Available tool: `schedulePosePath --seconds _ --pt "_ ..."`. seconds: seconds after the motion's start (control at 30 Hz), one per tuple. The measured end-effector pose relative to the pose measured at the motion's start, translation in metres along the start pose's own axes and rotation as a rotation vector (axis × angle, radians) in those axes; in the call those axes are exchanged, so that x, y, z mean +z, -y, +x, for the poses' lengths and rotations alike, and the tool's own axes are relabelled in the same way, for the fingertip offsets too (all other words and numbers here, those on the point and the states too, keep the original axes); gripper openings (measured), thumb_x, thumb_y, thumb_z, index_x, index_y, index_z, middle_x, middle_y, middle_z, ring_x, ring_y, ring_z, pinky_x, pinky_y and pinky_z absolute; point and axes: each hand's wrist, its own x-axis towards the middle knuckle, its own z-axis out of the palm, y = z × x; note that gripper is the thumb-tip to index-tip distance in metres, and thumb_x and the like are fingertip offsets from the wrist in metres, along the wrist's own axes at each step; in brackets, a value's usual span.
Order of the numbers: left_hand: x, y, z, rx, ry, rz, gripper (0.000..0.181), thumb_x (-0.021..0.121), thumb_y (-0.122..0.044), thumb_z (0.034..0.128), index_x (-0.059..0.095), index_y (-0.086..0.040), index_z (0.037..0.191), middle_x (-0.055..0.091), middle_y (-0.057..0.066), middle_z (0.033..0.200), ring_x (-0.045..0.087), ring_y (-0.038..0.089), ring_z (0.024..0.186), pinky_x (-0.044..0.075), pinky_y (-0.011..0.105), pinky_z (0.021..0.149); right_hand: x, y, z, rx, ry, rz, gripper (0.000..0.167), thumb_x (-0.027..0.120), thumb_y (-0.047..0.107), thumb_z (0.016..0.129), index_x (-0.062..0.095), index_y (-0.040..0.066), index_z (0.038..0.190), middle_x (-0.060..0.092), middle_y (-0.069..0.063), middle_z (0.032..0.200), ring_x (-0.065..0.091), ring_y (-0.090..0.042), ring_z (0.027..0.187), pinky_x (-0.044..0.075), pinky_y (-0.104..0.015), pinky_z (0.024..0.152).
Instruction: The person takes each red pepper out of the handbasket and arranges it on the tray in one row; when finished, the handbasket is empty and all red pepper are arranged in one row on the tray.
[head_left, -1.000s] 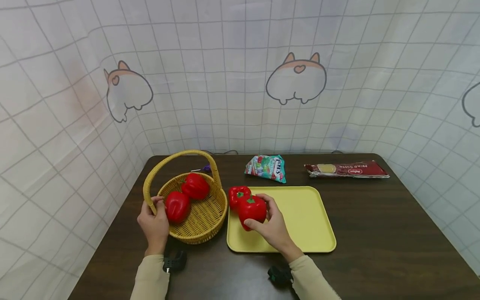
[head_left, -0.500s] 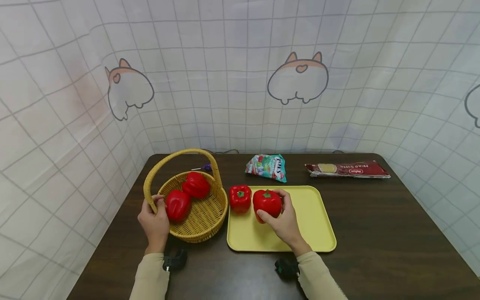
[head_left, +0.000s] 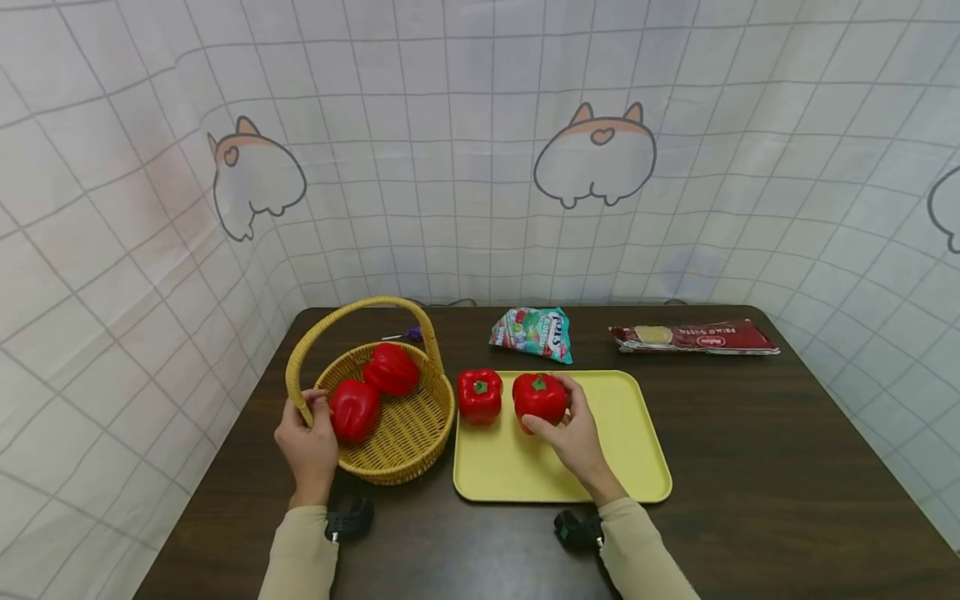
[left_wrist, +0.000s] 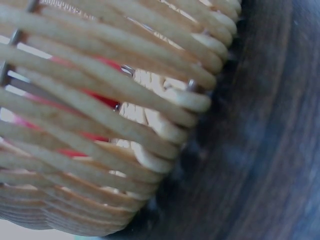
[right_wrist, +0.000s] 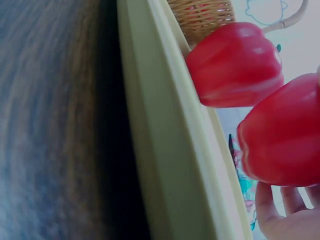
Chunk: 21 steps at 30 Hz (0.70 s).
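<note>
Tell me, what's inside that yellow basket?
The yellow basket holds a nearer red pepper and a farther red pepper. Its woven floor shows beside them; whatever is directly beneath them is covered.

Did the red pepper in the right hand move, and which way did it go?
Yes. In the head view, the red bell pepper in the right hand has moved right over the yellow tray, away from the neighbouring bell pepper.
</note>
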Motion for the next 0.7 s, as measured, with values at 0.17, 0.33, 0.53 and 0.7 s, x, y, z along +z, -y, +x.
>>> schedulePosePath --seconds 0.17,0.33,0.53,0.7 --pt "0.001 0.012 0.000 -0.002 0.003 0.008 0.010 0.059 -0.005 0.0946 0.067 0.002 0.096 0.060 0.005 0.073 0.052 0.004 0.064 0.041 0.014 0.059 0.001 0.003 -0.001 0.016 0.013 -0.006 0.079 0.075 0.002 0.082 0.029 0.005 0.146 0.036 -0.017 0.147 0.034 -0.034 0.134 0.041 -0.053 0.103" --pt "0.000 0.013 0.001 0.001 0.002 0.004 0.011 0.059 -0.005 0.0947 0.068 0.001 0.096 0.061 0.010 0.073 0.052 0.004 0.064 0.041 0.015 0.059 0.001 -0.002 0.002 0.006 0.021 -0.026 0.081 0.076 0.001 0.081 0.028 0.006 0.147 0.034 -0.017 0.149 0.032 -0.035 0.136 0.040 -0.052 0.104" --pt "0.001 0.011 0.000 -0.012 0.002 0.005 0.010 0.059 -0.004 0.0947 0.067 0.002 0.096 0.061 0.007 0.074 0.053 0.004 0.064 0.042 0.015 0.059 0.001 -0.007 0.003 -0.004 0.015 -0.072 0.082 0.077 0.002 0.081 0.029 0.006 0.148 0.035 -0.017 0.149 0.034 -0.036 0.135 0.042 -0.052 0.102" --pt "0.001 0.010 0.000 -0.004 0.002 -0.001 0.010 0.059 -0.004 0.0945 0.066 0.002 0.096 0.062 0.006 0.074 0.053 0.005 0.064 0.042 0.014 0.058 0.002 -0.006 0.002 -0.007 0.019 -0.085 0.080 0.076 0.007 0.083 0.030 0.004 0.148 0.037 -0.017 0.148 0.036 -0.036 0.134 0.044 -0.051 0.100"
